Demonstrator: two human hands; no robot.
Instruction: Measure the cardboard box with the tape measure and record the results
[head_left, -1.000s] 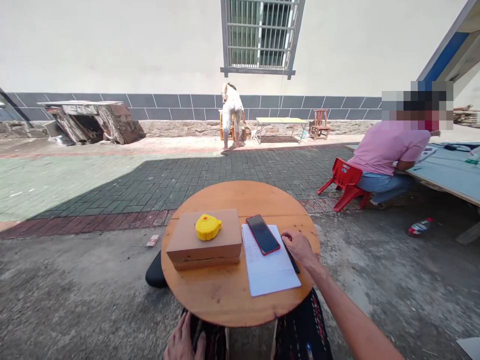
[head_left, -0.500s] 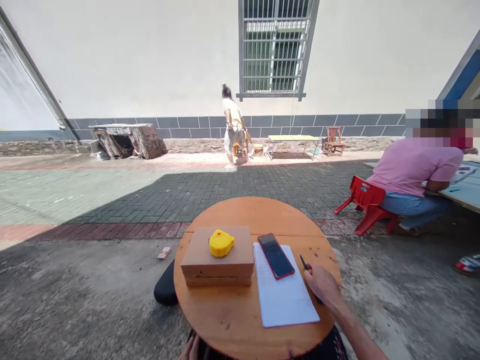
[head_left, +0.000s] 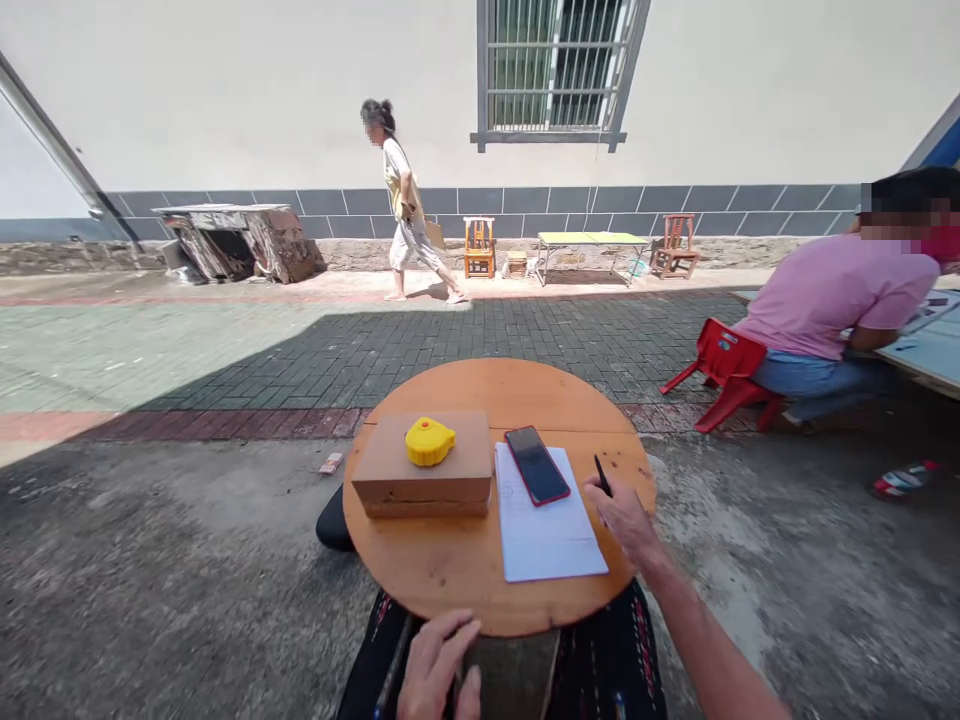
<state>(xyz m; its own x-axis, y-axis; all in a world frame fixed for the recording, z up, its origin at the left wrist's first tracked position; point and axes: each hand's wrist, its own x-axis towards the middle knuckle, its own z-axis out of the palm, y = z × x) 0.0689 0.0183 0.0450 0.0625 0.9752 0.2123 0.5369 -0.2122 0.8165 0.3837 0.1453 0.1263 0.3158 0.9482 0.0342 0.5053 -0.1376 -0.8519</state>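
Observation:
A round wooden table (head_left: 465,580) stands in front of me. On it lie a brown block (head_left: 420,475) with a yellow tape measure (head_left: 429,441) on top, a white sheet of paper (head_left: 547,525) and a red-edged phone (head_left: 536,465) resting on the paper. My right hand (head_left: 626,515) sits at the paper's right edge, closed round a black pen (head_left: 601,475). My left hand (head_left: 439,670) rests below the table's near edge on my lap, fingers loosely curled, with nothing visibly in it.
A person in a pink shirt (head_left: 832,300) sits on a red chair (head_left: 724,370) at a board at right. Another person (head_left: 405,205) walks along the far wall past wooden chairs (head_left: 480,247) and a low table (head_left: 589,245). Rubble (head_left: 240,240) lies at left.
My right hand has picked the pen up off the table and holds it by the paper. My left hand rose into view. The distant person straightened and walked left.

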